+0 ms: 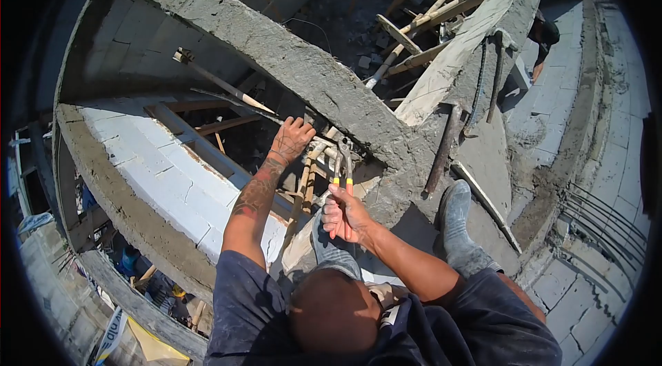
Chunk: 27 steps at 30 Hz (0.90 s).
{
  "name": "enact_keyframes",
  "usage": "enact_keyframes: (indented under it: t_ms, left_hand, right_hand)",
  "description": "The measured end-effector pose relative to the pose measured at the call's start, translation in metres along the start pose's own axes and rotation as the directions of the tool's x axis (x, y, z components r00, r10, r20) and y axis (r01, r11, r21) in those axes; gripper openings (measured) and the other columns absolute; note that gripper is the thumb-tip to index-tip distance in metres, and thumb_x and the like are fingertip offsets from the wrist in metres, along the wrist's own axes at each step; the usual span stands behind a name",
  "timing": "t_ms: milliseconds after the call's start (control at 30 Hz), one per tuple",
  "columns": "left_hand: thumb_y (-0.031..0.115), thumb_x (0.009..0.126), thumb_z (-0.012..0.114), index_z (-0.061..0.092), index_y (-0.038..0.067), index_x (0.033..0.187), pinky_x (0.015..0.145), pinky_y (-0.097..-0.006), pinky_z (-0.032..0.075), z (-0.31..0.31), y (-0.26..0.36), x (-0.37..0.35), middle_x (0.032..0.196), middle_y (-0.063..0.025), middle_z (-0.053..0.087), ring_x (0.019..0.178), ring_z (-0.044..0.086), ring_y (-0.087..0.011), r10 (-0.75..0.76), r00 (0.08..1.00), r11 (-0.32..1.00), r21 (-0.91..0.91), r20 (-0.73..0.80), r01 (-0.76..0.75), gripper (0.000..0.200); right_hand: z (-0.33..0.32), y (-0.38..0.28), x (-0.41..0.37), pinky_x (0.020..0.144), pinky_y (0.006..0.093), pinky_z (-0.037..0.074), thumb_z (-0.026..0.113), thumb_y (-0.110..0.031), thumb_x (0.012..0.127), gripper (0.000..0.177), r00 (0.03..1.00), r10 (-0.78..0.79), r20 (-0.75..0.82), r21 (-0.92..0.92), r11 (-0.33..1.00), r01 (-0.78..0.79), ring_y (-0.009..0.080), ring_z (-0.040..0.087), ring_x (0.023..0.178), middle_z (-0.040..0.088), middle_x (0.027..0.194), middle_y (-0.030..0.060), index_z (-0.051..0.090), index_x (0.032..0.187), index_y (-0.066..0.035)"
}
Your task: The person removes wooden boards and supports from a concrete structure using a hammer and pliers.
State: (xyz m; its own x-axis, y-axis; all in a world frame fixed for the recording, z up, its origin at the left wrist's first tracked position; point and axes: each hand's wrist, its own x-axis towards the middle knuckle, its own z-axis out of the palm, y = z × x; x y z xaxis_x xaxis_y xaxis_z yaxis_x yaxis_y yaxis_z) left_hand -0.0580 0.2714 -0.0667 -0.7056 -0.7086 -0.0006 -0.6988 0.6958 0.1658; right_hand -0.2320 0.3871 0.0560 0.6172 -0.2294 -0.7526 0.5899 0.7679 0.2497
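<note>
Pliers with red and yellow handles stand upright in my right hand, whose fingers are wrapped round the grips. The metal jaws point away from me, near a bundle of pale poles below the wall edge. Up and to the left, my left hand is closed at the end of a thin dark rod or wire, which runs off to the upper left. The fingertips of my left hand are partly hidden. Between the two hands lies a small gap, and they do not touch.
A rough concrete beam crosses diagonally ahead, meeting another at the right. Bent bars hang there. Below are openings with timber. White blocks lie left. Rebar sticks out right. Another person's arm shows upper right.
</note>
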Motion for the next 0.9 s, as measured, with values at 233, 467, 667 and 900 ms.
enact_keyframes:
  t_ms: [233,467,667,900]
  left_hand:
    - [0.012,0.068,0.056,0.058,0.012,0.071,0.071,-0.0334,0.042,0.006,-0.005,0.014,0.067,-0.0021,0.051,0.073,0.051,-0.0186,0.012,0.999,0.998,0.058,-0.048,-0.01,0.003]
    - [0.015,0.072,0.054,0.056,0.013,0.076,0.072,-0.0338,0.041,0.001,-0.002,0.017,0.07,-0.001,0.051,0.077,0.05,-0.018,0.088,0.994,0.994,0.064,-0.069,-0.083,0.005]
    - [0.013,0.07,0.057,0.055,0.013,0.078,0.076,-0.032,0.041,-0.01,0.0,0.014,0.076,-0.0001,0.052,0.082,0.051,-0.0164,0.112,0.994,0.993,0.039,-0.002,-0.112,0.009]
    - [0.011,0.07,0.057,0.057,0.011,0.08,0.078,-0.0323,0.041,-0.014,0.002,0.0,0.08,-0.001,0.051,0.084,0.05,-0.0168,0.097,0.993,0.995,0.027,0.06,-0.099,0.01]
  right_hand:
    - [-0.03,0.007,0.003,0.045,0.0212,0.036,0.053,-0.039,0.084,0.032,0.821,-0.093,0.564,0.416,0.89,-0.185,0.0064,0.038,0.048,0.038,0.058,-0.0049,0.042,0.074,-0.011]
    - [-0.061,-0.019,-0.019,0.041,0.0209,0.033,0.052,-0.032,0.085,0.028,0.867,0.152,0.475,0.177,0.948,-0.263,0.0067,0.035,0.046,0.035,0.056,-0.0046,0.04,0.071,-0.011]
    - [-0.038,-0.075,-0.072,0.057,0.0461,0.047,0.055,-0.015,0.075,0.02,0.961,-0.275,0.04,-0.709,-0.686,-0.167,0.0405,0.058,0.062,0.058,0.07,0.0273,0.053,0.087,0.002]
    - [-0.055,-0.064,-0.088,0.06,0.0474,0.047,0.055,-0.016,0.075,0.023,0.849,-0.521,0.091,-0.76,-0.587,-0.279,0.0407,0.058,0.064,0.058,0.067,0.0252,0.052,0.085,0.005]
